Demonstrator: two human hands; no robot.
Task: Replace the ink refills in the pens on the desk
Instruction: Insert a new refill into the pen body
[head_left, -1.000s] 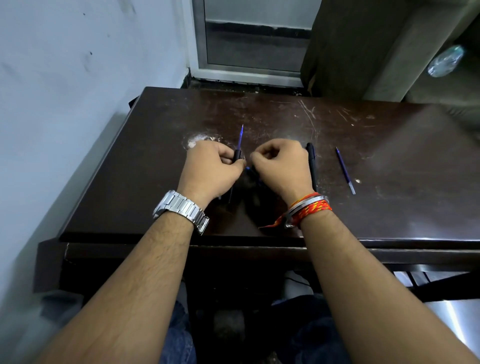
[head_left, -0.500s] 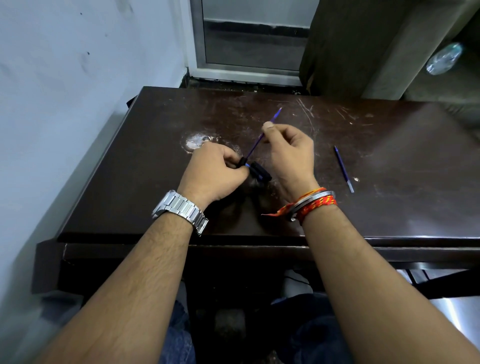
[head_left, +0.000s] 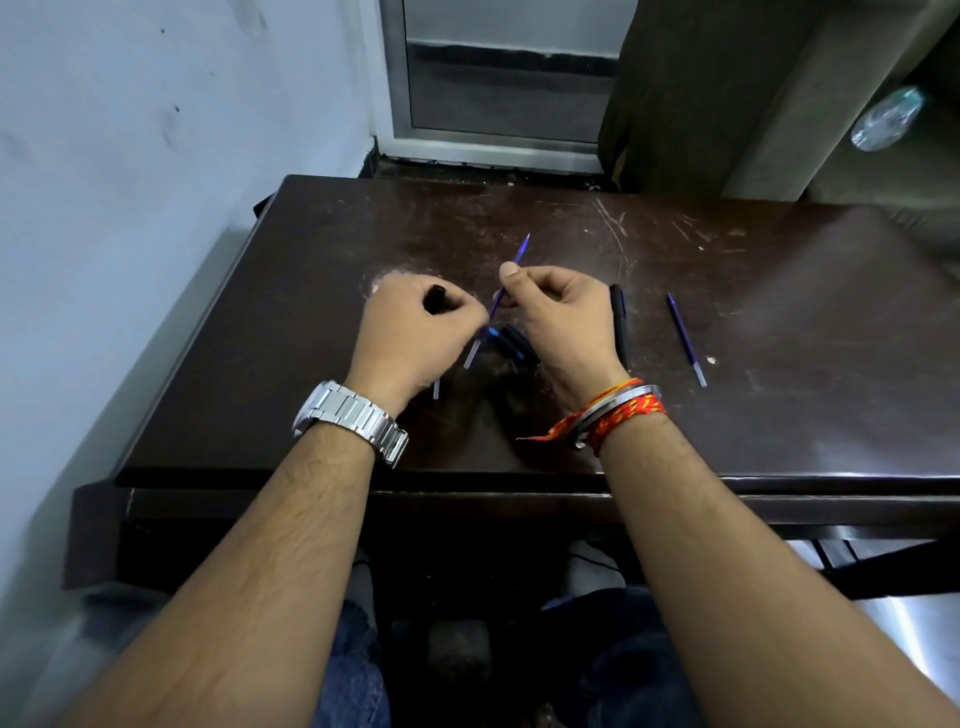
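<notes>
The scratched dark desk (head_left: 311, 322) stood against a pale wall; the left hand (head_left: 415, 332) was closed on a black barrel (head_left: 435, 300); the right hand (head_left: 563, 322) pinched a blue refill (head_left: 514, 270) clear of it; a spare refill (head_left: 685, 338) lay apart.

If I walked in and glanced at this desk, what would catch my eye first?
Two bare hands meet mid-desk: the right hand pinches a thin blue refill pointing away, while the left hand closes around a black pen barrel. Right of them, a black pen and a spare refill lie on the scratched dark desk.
</notes>
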